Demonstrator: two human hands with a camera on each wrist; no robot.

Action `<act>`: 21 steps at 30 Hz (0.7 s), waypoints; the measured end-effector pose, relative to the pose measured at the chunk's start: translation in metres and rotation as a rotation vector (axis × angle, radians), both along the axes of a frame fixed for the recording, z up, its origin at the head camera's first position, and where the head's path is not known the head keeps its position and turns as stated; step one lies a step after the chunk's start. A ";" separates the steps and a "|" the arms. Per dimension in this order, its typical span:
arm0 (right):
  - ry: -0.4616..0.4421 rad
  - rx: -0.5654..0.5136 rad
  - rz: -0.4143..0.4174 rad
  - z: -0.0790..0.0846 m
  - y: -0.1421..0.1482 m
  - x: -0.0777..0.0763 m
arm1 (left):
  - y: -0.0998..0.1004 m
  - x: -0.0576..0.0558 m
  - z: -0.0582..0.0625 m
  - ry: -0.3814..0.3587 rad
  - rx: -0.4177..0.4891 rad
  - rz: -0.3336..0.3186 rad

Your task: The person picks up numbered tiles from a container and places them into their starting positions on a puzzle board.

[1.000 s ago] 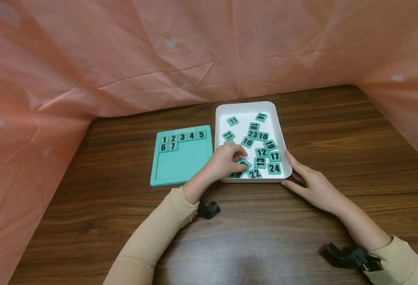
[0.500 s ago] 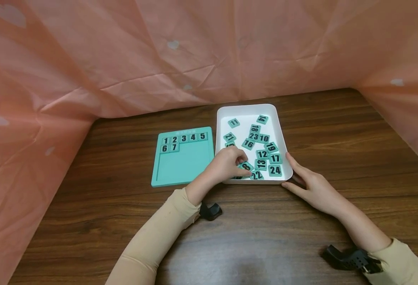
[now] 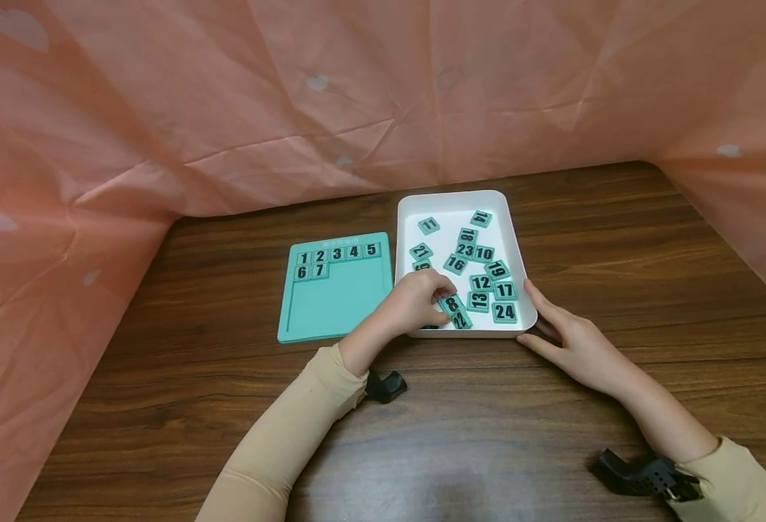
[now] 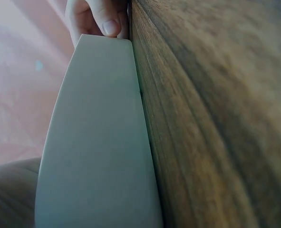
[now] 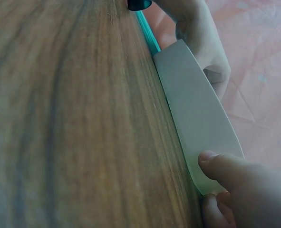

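Note:
A white tray (image 3: pixel 516 254) holds several loose green number tiles. My left hand (image 3: pixel 414 299) reaches over its front left part, thumb and forefinger at the edges of the tile marked 8 (image 3: pixel 451 304). Against that tile lies the 22 tile (image 3: pixel 461 320), turned askew. Another tile shows only a sliver under the hand. My right hand (image 3: pixel 575 344) holds the tray's front right corner; in the right wrist view its thumb (image 5: pixel 214 164) presses the front wall. Left of the tray lies a green number board (image 3: pixel 337 308), with tiles 1 to 7 in its top rows.
Tiles such as 24 (image 3: pixel 504 312), 13 (image 3: pixel 478 301) and 11 (image 3: pixel 429 225) lie scattered in the tray. All this stands on a dark wooden table (image 3: pixel 487 406). A pink cloth (image 3: pixel 356 94) hangs behind and at both sides.
The 22 tile has shifted a little left and turned, ending up against the 8 tile. My left thumb moved right over it, then back. The right hand stays at the tray corner.

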State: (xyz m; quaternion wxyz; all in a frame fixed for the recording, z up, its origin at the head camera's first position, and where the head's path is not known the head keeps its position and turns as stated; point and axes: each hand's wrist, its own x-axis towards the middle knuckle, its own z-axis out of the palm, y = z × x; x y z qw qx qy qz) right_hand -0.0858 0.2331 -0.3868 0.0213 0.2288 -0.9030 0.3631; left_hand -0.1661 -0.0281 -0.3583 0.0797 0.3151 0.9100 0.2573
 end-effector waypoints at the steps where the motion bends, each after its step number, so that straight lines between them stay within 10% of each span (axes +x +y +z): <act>1: 0.000 0.001 0.000 0.000 0.000 0.000 | 0.000 0.000 0.000 0.000 -0.004 0.002; 21: -0.006 0.011 -0.006 0.002 0.000 0.000 | -0.004 -0.001 0.004 -0.009 0.113 0.020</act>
